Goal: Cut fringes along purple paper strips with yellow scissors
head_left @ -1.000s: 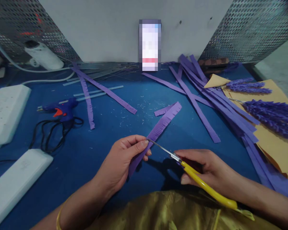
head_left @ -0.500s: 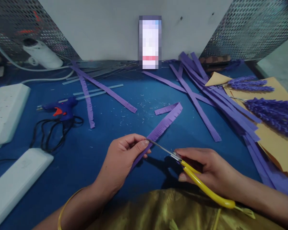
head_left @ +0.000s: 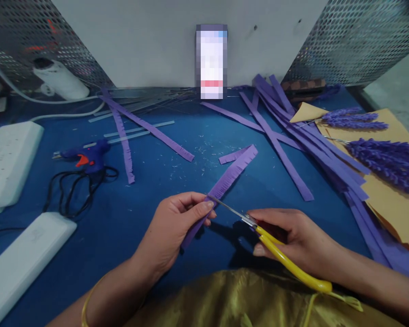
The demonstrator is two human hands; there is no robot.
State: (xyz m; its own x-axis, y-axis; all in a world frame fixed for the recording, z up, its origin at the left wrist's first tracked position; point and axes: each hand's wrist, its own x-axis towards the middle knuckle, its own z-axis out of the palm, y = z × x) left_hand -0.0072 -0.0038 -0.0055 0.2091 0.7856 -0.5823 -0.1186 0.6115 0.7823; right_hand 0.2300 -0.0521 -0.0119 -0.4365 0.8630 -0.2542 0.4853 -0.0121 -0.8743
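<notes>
My left hand (head_left: 180,218) pinches a purple paper strip (head_left: 230,177) between thumb and fingers. Fine fringe cuts run along one edge of the strip, and its far end folds back on itself over the table. Yellow-handled scissors (head_left: 282,259) are in my right hand (head_left: 289,231), partly hidden by the fingers. Their blades look nearly closed and lie across the strip, with the tips close by my left thumb.
A blue glue gun (head_left: 85,154) with a coiled black cord lies left, near white power strips (head_left: 12,159). More purple strips (head_left: 279,150) lie at right beside purple flower sprigs (head_left: 388,163) on tan paper (head_left: 395,222). A blurred phone (head_left: 211,63) stands at the back.
Both hands stay almost in place. The scissor blades remain across the strip, with only a very slight shift; the whole view has moved a little.
</notes>
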